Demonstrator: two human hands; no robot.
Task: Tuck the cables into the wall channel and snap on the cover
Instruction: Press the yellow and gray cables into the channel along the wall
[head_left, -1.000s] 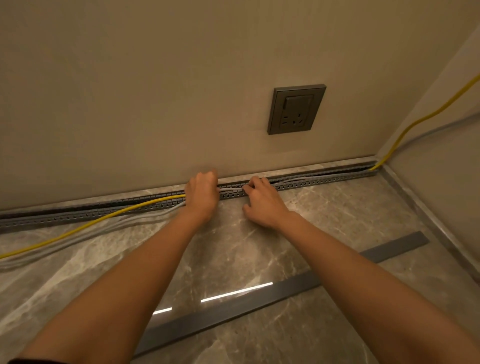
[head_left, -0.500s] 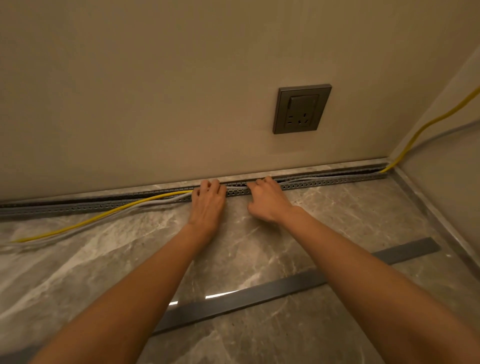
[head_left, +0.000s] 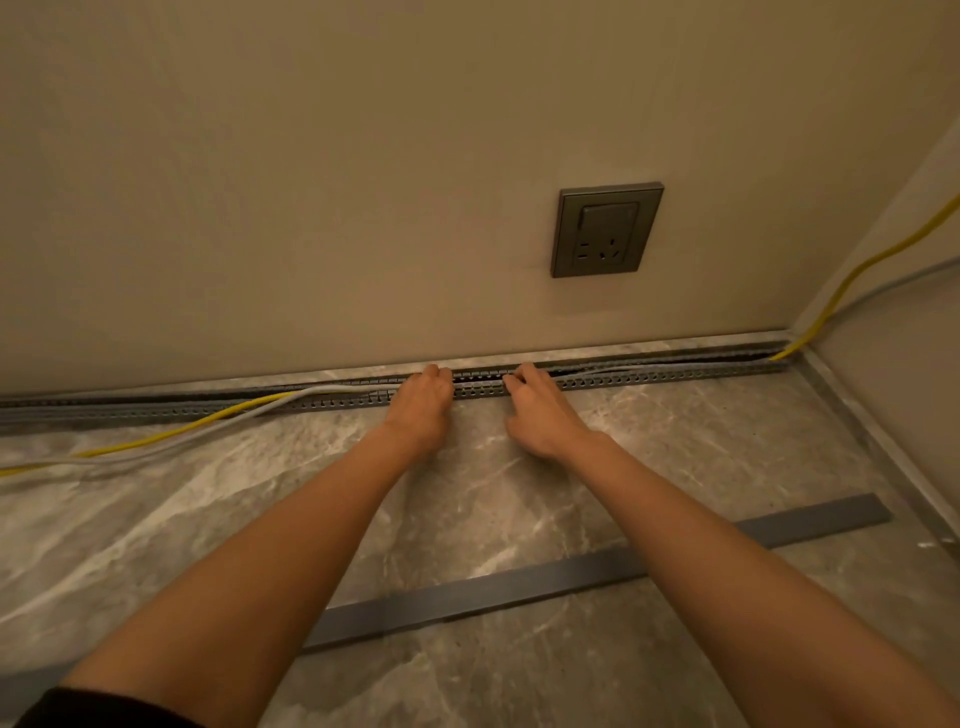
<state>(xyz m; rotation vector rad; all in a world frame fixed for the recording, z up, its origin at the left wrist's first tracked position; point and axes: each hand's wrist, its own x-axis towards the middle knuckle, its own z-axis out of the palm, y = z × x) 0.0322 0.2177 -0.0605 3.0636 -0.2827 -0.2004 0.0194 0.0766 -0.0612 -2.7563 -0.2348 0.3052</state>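
Carefully, I had both my hands down at the slotted grey channel (head_left: 649, 382) that ran along the foot of the beige wall (head_left: 311, 182). My left hand (head_left: 422, 408) lay palm down with its fingers (head_left: 434, 375) close together and bent over the channel's edge, pressing on the place where the cables went in; I could not tell if they pinched anything. My right hand (head_left: 540, 415) was just beside it, the fingers (head_left: 522, 376) curled and narrow, their tips touching the channel's front wall. To the right of my hands the yellow cable (head_left: 852, 275) and the grey cables (head_left: 597, 372) lay inside the channel as far as the corner, where the yellow one climbed the side wall. To the left they came out of the channel and lay loose on the marble floor (head_left: 675, 457). The grey cover (head_left: 493, 592) rested flat on the floor under my forearms, well apart from the channel. A dark socket (head_left: 606, 229) sat on the wall above my right hand.
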